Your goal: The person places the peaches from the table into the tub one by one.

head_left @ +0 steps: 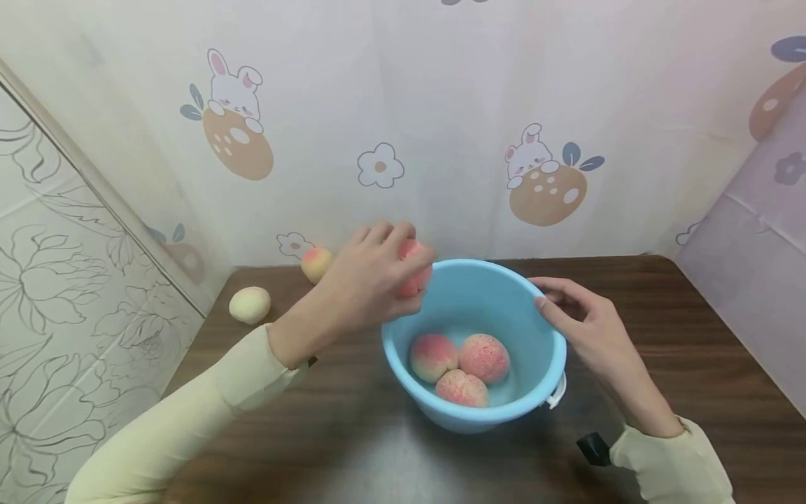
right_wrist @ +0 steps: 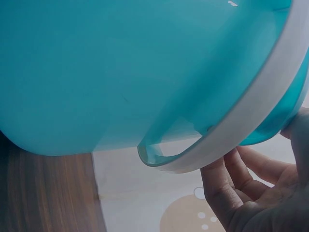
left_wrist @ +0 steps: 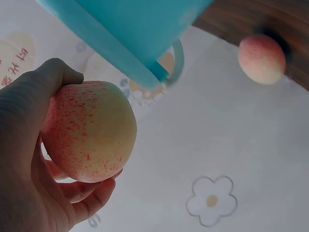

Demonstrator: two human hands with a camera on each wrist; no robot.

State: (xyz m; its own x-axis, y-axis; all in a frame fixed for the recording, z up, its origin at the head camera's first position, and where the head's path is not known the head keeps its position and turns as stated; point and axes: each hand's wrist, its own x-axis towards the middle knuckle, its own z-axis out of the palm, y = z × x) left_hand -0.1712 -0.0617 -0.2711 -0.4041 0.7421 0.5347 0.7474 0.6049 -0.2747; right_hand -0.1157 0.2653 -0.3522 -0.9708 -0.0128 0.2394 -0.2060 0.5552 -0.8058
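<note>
Centrally, we see the left hand (head_left: 371,280) gripping a round pink-and-cream peach (left_wrist: 91,133) near a light-blue plastic bucket (head_left: 485,297), whose rim the right hand (head_left: 588,325) pinches; three rosy peaches (head_left: 484,358) lie inside.

Bucket (head_left: 475,301) in 3 cams, head fwd-dn

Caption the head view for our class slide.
Left hand holds a peach near a blue bucket containing three peaches; right hand grips its rim.
</note>
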